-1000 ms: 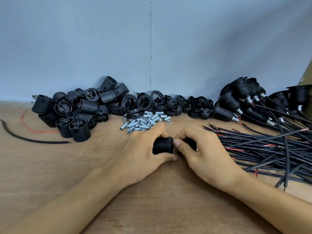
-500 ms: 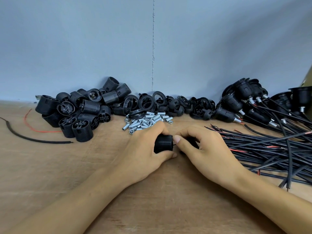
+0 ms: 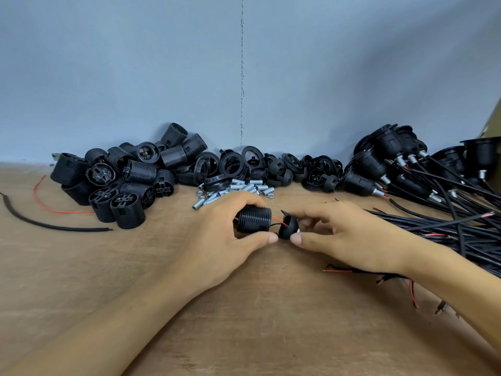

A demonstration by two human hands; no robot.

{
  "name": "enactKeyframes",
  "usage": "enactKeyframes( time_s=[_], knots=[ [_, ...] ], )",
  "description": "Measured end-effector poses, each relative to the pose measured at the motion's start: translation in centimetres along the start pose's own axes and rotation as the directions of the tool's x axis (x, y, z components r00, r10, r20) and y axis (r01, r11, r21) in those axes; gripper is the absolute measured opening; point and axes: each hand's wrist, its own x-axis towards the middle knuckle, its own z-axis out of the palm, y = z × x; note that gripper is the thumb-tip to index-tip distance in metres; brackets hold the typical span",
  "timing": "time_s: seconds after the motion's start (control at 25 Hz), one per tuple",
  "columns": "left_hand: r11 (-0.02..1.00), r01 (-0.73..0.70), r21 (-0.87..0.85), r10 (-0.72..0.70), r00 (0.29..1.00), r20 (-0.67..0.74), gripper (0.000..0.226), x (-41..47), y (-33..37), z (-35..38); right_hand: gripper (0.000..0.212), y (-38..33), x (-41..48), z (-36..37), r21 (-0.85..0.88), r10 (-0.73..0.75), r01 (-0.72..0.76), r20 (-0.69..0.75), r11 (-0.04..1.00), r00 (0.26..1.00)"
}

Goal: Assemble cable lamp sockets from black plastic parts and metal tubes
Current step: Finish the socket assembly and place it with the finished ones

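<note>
Left hand (image 3: 217, 236) grips barrel (image 3: 254, 219), right (image 3: 352, 240) seemingly pinches cap (image 3: 287, 227)

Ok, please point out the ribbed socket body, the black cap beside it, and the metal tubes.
ribbed socket body (image 3: 254, 219): head view, on its ribbed side wall.
black cap (image 3: 289, 229): head view, on its domed outer side.
metal tubes (image 3: 242, 186): head view, on a tube mid-pile.

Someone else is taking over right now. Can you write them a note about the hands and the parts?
Left hand: grips a ribbed socket body.
Right hand: pinches a black cap; thin wires run between cap and body, which are apart.
Metal tubes lie behind the hands, cables to the right.
Done: finished sockets piled at far right.
Left: join cap to body; loose bodies wait at left.
</note>
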Motion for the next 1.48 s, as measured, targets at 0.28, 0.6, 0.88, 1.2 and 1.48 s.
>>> enactKeyframes(
  time_s=[0.28, 0.6, 0.88, 1.2, 1.48],
  knots=[
    [0.999, -0.035, -0.040, 0.036, 0.999, 0.015, 0.042, 0.0, 0.1, -0.1, 0.021, -0.4, -0.3, -0.6, 0.106, -0.048, 0.035, 0.119, 0.994, 0.992],
    [0.998, -0.025, -0.055, 0.032, 0.991, 0.127, 0.047, -0.3, 0.2, 0.3, 0.025, -0.7, -0.4, -0.6, 0.141, -0.024, 0.002, 0.160, 0.990, 0.987],
    [0.997, -0.004, -0.077, 0.017, 0.985, 0.173, 0.043, -0.4, 1.2, 0.4, 0.037, -1.3, -0.6, -0.9, 0.166, -0.011, -0.014, 0.148, 0.986, 0.989],
    [0.993, 0.049, -0.109, -0.033, 0.989, 0.142, 0.045, -0.1, 2.0, 0.8, 0.038, -1.1, -0.2, -0.3, 0.222, 0.014, -0.032, 0.082, 0.975, 0.997],
    [0.970, 0.145, -0.193, -0.115, 0.981, 0.158, 0.049, -0.2, 1.6, 1.1, 0.045, -1.6, -0.1, 0.2, 0.132, 0.034, -0.035, 0.015, 0.991, 0.999]
  ],
)
